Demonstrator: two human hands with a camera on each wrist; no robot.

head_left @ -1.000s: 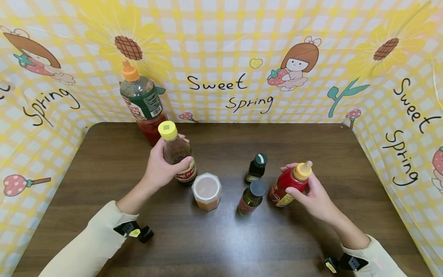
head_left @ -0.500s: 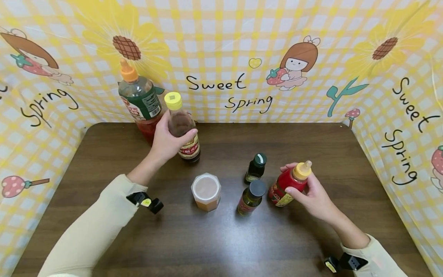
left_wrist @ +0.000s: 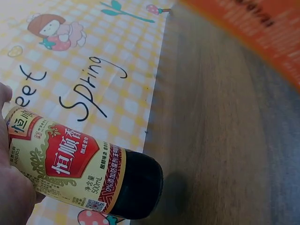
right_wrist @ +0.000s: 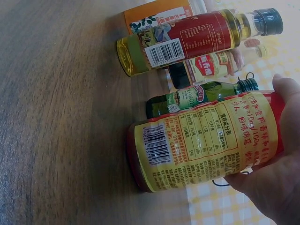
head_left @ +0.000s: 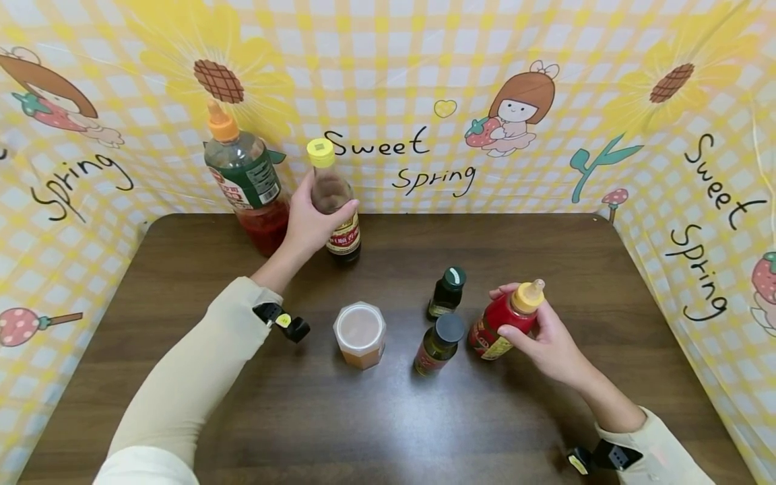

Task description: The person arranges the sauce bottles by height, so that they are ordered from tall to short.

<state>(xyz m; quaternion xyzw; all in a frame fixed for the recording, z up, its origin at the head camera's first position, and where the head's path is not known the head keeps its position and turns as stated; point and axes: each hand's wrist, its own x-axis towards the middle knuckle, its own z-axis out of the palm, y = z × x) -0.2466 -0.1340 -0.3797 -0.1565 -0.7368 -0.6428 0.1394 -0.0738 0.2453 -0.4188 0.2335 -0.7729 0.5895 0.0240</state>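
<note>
My left hand (head_left: 312, 219) grips a vinegar bottle (head_left: 343, 232) with a yellow cap at the back of the table, its thumb across the front. In the left wrist view the bottle's dark base (left_wrist: 138, 185) is close over the wood. My right hand (head_left: 548, 343) grips a red squeeze sauce bottle (head_left: 500, 323) with a yellow nozzle cap at the right, and its yellow back label (right_wrist: 201, 140) fills the right wrist view. Just left of it stand a small olive oil bottle (head_left: 447, 295) with a green cap and an oil bottle (head_left: 434, 350) with a dark cap.
A tall chili sauce bottle (head_left: 261, 219) with an orange nozzle stands at the back left, beside my left hand. A jar (head_left: 362, 353) with a pale lid sits mid-table. Checked cloth (head_left: 376, 81) walls the brown table (head_left: 339, 424) at back and sides.
My left hand has carried the vinegar bottle back and slightly right, away from the jar towards the table's far edge. My right hand and its sauce bottle stay in place.
</note>
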